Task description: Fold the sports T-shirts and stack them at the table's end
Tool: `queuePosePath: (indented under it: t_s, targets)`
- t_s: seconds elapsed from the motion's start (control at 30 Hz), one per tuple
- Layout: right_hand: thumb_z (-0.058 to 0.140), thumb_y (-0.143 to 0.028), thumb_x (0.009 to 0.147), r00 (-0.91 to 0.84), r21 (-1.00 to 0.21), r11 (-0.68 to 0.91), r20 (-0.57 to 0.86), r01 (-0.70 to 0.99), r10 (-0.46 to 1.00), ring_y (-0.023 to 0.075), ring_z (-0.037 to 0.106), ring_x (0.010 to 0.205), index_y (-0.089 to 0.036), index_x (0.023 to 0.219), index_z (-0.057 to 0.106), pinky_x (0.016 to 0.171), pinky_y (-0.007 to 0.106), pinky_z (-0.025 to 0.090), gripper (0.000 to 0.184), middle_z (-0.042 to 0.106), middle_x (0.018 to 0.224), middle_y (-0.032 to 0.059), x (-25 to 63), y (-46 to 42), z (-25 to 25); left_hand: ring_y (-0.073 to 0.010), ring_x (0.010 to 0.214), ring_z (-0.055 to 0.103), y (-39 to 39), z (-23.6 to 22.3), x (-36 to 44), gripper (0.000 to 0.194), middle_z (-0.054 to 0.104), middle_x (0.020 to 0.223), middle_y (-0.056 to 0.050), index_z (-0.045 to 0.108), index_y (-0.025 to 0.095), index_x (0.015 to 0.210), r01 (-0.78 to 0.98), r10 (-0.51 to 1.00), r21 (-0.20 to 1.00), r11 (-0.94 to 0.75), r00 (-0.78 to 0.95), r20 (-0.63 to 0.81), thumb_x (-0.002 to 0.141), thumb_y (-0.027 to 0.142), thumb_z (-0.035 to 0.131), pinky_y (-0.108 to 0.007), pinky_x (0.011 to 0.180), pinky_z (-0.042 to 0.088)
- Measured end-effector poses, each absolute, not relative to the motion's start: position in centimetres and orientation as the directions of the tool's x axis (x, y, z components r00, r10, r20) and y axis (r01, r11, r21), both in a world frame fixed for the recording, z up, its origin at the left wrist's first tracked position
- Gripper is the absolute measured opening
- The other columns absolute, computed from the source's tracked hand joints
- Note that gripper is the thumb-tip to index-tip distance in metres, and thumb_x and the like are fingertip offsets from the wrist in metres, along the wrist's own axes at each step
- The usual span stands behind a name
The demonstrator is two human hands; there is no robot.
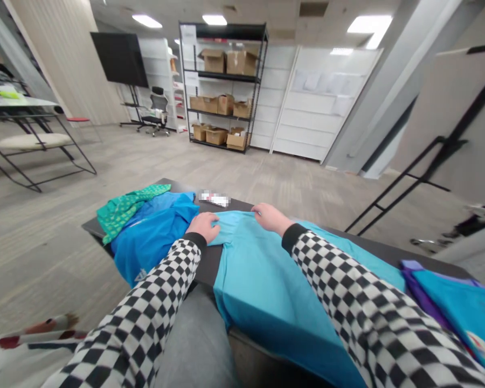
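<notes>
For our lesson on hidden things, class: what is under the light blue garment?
The dark table is under the light blue garment, showing past its left and far edges. Whether anything else lies beneath cannot be seen; the fabric covers it.

Has a greyish floor (pixel 145 161) under bright ceiling lights (pixel 215 20). Contains a black shelf (pixel 234 32) with cardboard boxes (pixel 241 63) and, left of it, a dark screen (pixel 119 58).
</notes>
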State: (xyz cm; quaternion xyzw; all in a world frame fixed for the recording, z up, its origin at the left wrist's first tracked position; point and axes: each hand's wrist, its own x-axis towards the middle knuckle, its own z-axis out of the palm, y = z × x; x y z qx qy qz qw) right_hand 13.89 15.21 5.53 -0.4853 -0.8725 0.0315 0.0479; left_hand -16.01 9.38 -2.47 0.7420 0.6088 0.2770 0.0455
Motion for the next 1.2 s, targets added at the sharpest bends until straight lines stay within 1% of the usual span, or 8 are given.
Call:
queuePosePath:
  t_s: [0.13, 0.4, 0.53, 0.67, 0.73, 0.83, 1.03, 1.2]
  targets:
    - [0.049, -0.009, 0.104, -0.521, -0.114, 0.521, 0.027, 0.846, 0.853, 0.0275, 0.074, 0.122, -0.014, 0.126, 0.085, 0.11, 0.034, 0.054, 0.042, 0.081, 0.134, 0.0168, 10.3, 18.2, 4.5, -0.0329, 0.133, 0.073, 9.4, -2.3, -16.0, 0.038, 0.082, 0.134, -0.012, 0.089, 0.024, 0.117, 0.891, 0.931, 0.382, -0.246, 0.108, 0.349, 0.087, 0.027, 0.066, -0.045, 0.125, 0.053]
    - [0.062, -0.004, 0.096, -0.507, -0.143, 0.498, -0.029, 0.855, 0.862, 0.0257, 0.075, 0.117, -0.019, 0.126, 0.086, 0.102, 0.028, 0.054, 0.041, 0.081, 0.135, 0.0123, 9.2, 21.0, 2.4, -0.0337, 0.133, 0.07, 9.5, -2.6, -16.0, 0.035, 0.078, 0.135, -0.012, 0.086, 0.024, 0.117, 0.879, 0.93, 0.399, -0.26, 0.117, 0.349, 0.087, 0.028, 0.069, -0.048, 0.125, 0.052]
    - [0.061, -0.005, 0.096, -0.521, -0.137, 0.514, -0.022, 0.847, 0.853, 0.0267, 0.074, 0.12, -0.02, 0.127, 0.086, 0.104, 0.029, 0.054, 0.043, 0.08, 0.136, 0.0117, 9.7, 21.2, 2.4, -0.0342, 0.132, 0.069, 9.4, -2.5, -16.0, 0.035, 0.078, 0.133, -0.012, 0.086, 0.023, 0.117, 0.876, 0.932, 0.409, -0.257, 0.112, 0.345, 0.088, 0.028, 0.068, -0.049, 0.125, 0.051]
    - [0.057, -0.006, 0.098, -0.518, -0.115, 0.517, 0.023, 0.848, 0.855, 0.0286, 0.072, 0.125, -0.018, 0.128, 0.085, 0.111, 0.032, 0.052, 0.042, 0.079, 0.136, 0.0146, 10.7, 20.6, 2.5, -0.0343, 0.133, 0.069, 9.3, -2.4, -15.8, 0.032, 0.078, 0.133, -0.012, 0.086, 0.024, 0.114, 0.876, 0.937, 0.415, -0.245, 0.103, 0.334, 0.088, 0.028, 0.068, -0.049, 0.124, 0.051]
    - [0.057, -0.006, 0.098, -0.511, -0.107, 0.511, 0.023, 0.853, 0.859, 0.0288, 0.072, 0.123, -0.017, 0.128, 0.085, 0.11, 0.033, 0.052, 0.042, 0.079, 0.134, 0.0159, 11.2, 20.2, 2.3, -0.0347, 0.132, 0.069, 9.3, -2.4, -15.8, 0.032, 0.077, 0.133, -0.012, 0.086, 0.023, 0.115, 0.878, 0.941, 0.416, -0.236, 0.099, 0.324, 0.088, 0.029, 0.069, -0.05, 0.123, 0.052]
    - [0.057, -0.003, 0.095, -0.508, -0.1, 0.506, 0.003, 0.857, 0.861, 0.0282, 0.072, 0.121, -0.016, 0.134, 0.082, 0.108, 0.032, 0.053, 0.048, 0.077, 0.136, 0.0163, 11.7, 20.0, 1.9, -0.0348, 0.132, 0.068, 9.4, -2.4, -15.8, 0.033, 0.076, 0.134, -0.012, 0.085, 0.023, 0.117, 0.883, 0.947, 0.414, -0.221, 0.092, 0.308, 0.088, 0.028, 0.07, -0.05, 0.124, 0.051]
    - [0.057, -0.001, 0.094, -0.527, -0.091, 0.525, -0.001, 0.846, 0.85, 0.0293, 0.069, 0.131, -0.016, 0.145, 0.077, 0.114, 0.033, 0.049, 0.057, 0.073, 0.146, 0.0168, 12.0, 20.0, 1.6, -0.0349, 0.135, 0.066, 9.5, -2.5, -15.9, 0.032, 0.076, 0.135, -0.011, 0.085, 0.024, 0.118, 0.879, 0.95, 0.424, -0.22, 0.094, 0.299, 0.089, 0.027, 0.07, -0.05, 0.126, 0.047]
    - [0.054, -0.005, 0.097, -0.508, -0.081, 0.51, 0.039, 0.857, 0.86, 0.0329, 0.067, 0.132, -0.019, 0.146, 0.076, 0.111, 0.04, 0.051, 0.055, 0.073, 0.146, 0.0165, 12.3, 19.1, 1.9, -0.0349, 0.137, 0.066, 9.6, -2.7, -15.9, 0.035, 0.075, 0.138, -0.012, 0.085, 0.024, 0.12, 0.881, 0.952, 0.427, -0.204, 0.076, 0.298, 0.088, 0.028, 0.071, -0.049, 0.126, 0.048]
